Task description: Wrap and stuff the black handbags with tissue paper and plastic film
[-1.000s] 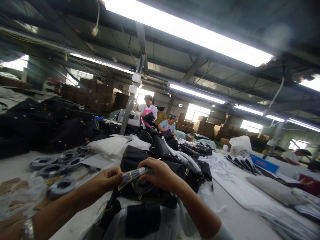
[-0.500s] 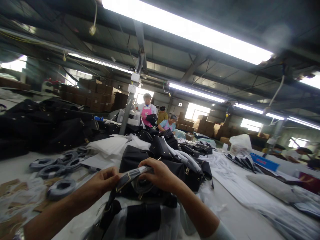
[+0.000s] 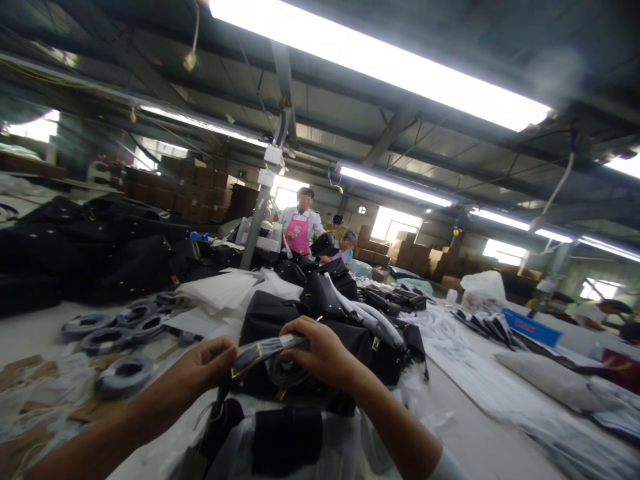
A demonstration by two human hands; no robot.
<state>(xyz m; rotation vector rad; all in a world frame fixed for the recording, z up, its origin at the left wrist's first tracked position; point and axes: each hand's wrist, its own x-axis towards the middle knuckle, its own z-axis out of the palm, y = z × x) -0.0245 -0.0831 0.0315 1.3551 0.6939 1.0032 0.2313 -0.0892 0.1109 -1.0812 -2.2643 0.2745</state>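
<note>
My left hand [image 3: 207, 368] and my right hand [image 3: 320, 353] pinch the two ends of a dark strap [image 3: 265, 350] with a gold buckle, held just above a black handbag [image 3: 280, 390]. The bag stands on the white table [image 3: 470, 433] in front of me, its lower part in clear plastic wrap [image 3: 310, 447]. Both hands are closed on the strap, the left at the buckle end, the right curled over the far end.
More black handbags [image 3: 350, 307] pile up behind, and a big dark heap [image 3: 85, 253] lies at the left. Grey strap coils [image 3: 107, 340] and white sheets [image 3: 220, 290] lie on the table. A person in a pink apron [image 3: 300, 230] stands beyond; cardboard boxes [image 3: 190, 190] line the back.
My hands stay on the strap, shifting only slightly. The person in the pink apron has stepped a little to the right.
</note>
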